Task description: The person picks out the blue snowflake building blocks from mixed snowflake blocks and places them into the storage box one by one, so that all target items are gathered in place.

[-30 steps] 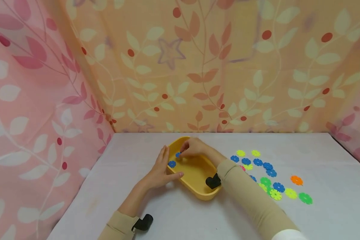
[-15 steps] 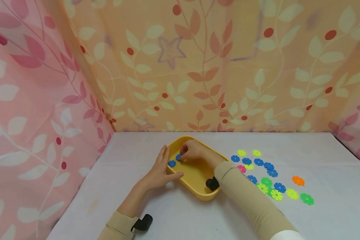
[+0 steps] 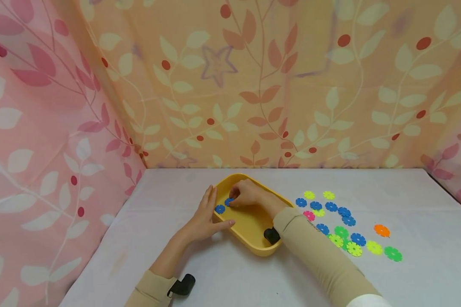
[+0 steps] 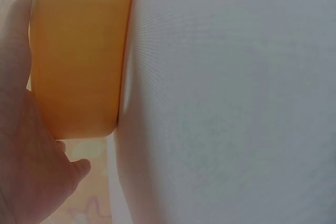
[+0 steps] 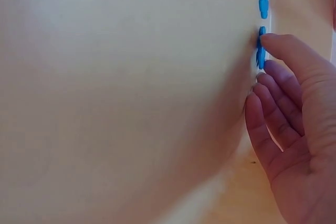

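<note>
A blue disc (image 5: 261, 52) is pinched by the right hand (image 3: 246, 193) inside the yellow tray (image 3: 249, 222), which is touched by the left hand (image 3: 204, 221), fingers straight. Placing seems underway; letting go looks needed.

At the right hand (image 3: 246, 192) were 2 blue discs (image 3: 220, 209); right of it showed 7 blue (image 3: 331, 207), 6 yellow (image 3: 354, 249), 3 green (image 3: 393, 254), 1 pink (image 3: 309, 215), 1 orange (image 3: 382, 230).

A pale table (image 3: 223, 281) carries a yellow tray (image 3: 263, 252) near its middle. To the tray's right lie loose notched discs, some overlapping: several blue discs (image 3: 358, 239), yellow discs (image 3: 374, 247) and green discs (image 3: 393, 254), a pink disc (image 3: 309, 215), and an orange disc (image 3: 382, 230) slightly apart.
</note>
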A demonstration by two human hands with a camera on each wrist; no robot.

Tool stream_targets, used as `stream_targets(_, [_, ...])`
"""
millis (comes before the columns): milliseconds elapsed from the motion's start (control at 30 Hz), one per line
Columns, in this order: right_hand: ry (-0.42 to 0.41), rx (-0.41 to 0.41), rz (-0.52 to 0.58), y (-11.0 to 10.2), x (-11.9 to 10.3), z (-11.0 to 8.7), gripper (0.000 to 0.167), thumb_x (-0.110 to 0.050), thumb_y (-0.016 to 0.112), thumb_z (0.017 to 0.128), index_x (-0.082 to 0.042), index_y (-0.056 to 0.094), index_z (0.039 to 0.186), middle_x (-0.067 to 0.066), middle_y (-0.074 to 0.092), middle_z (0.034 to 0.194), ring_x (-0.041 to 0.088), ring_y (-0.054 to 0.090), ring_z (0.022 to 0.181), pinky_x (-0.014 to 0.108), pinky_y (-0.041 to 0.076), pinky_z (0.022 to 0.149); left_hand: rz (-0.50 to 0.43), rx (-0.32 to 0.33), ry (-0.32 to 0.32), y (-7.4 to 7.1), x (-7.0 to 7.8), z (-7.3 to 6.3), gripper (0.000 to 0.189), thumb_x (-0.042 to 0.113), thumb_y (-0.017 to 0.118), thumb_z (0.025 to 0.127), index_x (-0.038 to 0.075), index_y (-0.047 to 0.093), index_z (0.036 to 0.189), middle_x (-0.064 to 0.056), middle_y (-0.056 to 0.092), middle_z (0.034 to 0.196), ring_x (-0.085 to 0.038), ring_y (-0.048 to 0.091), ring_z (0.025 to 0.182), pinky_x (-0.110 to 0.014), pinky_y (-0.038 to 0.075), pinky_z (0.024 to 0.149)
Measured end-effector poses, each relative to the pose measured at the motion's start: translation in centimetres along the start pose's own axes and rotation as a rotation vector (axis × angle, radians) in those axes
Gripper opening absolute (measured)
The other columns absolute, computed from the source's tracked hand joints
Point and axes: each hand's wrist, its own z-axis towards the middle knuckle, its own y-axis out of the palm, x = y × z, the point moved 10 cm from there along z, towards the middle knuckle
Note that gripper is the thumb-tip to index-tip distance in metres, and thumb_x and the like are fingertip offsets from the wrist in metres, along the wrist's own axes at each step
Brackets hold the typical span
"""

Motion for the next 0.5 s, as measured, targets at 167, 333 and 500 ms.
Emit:
stream_targets(167, [-0.006, 0.001, 0.007, 0.05, 0.01, -0.04, 0.019, -0.021, 0.081, 0.082, -0.007, 0.073, 0.094, -0.004, 0.066, 0.082, 0.012, 0.058, 0.077, 0.024, 0.051, 0.075, 0.002, 0.005, 0.007, -0.02, 0.06, -0.05, 0.117, 0.059, 0.068, 0.083, 0.008, -0.008, 0.156, -0.009, -0.016, 0.161, -0.032, -0.007, 0.147, -0.058, 0.011, 0.114])
stream_targets(333, [0.008, 0.005, 0.017, 0.02, 0.14, -0.12, 0.019, -0.021, 0.081, 0.082, -0.008, 0.074, 0.094, -0.004, 0.066, 0.082, 0.013, 0.058, 0.078, 0.025, 0.051, 0.076, 0.002, 0.01, 0.003, -0.03, -0.07, 0.04, 0.117, 0.06, 0.068, 0.082, 0.009, -0.007, 0.156, -0.007, -0.016, 0.161, -0.032, -0.007, 0.147, -0.057, 0.012, 0.114])
stream_targets(500, [0.035, -0.003, 0.026, 0.08, 0.4, -0.18, 0.019, -0.021, 0.08, 0.082, -0.01, 0.074, 0.095, -0.004, 0.065, 0.083, 0.014, 0.057, 0.079, 0.025, 0.05, 0.076, 0.001, 0.015, 0.008, -0.02, -0.04, 0.01, 0.117, 0.061, 0.068, 0.082, 0.009, -0.007, 0.156, -0.008, -0.015, 0.161, -0.033, -0.005, 0.147, -0.058, 0.013, 0.114])
